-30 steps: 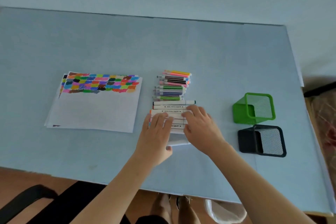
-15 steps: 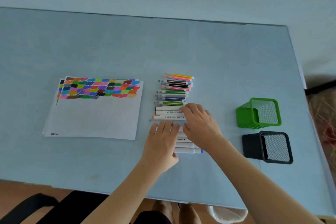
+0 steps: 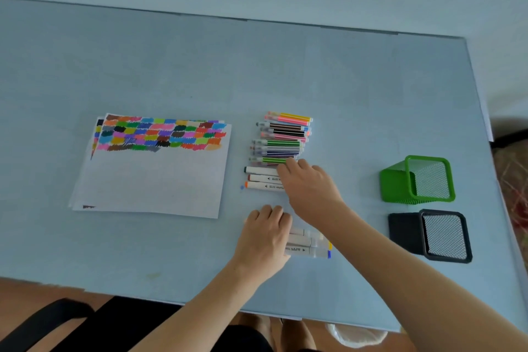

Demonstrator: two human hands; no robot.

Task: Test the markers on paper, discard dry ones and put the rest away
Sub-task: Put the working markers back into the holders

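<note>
Left of both hands, the paper [image 3: 154, 168] lies flat on the worktop [image 3: 343, 80]. The left hand [image 3: 267, 240] rests flat, fingers straight, on white markers [image 3: 310, 247]. Beyond it, the right hand [image 3: 310, 186] presses relaxed fingers on three more white markers [image 3: 261, 178]. Right of it stand a green holder [image 3: 417, 178] and a black holder [image 3: 431, 234].

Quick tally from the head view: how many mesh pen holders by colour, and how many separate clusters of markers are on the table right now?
Green mesh pen holders: 1
Black mesh pen holders: 1
Thin striped marker clusters: 1
White marker clusters under the right hand: 1
White marker clusters under the left hand: 1
Total: 5
</note>
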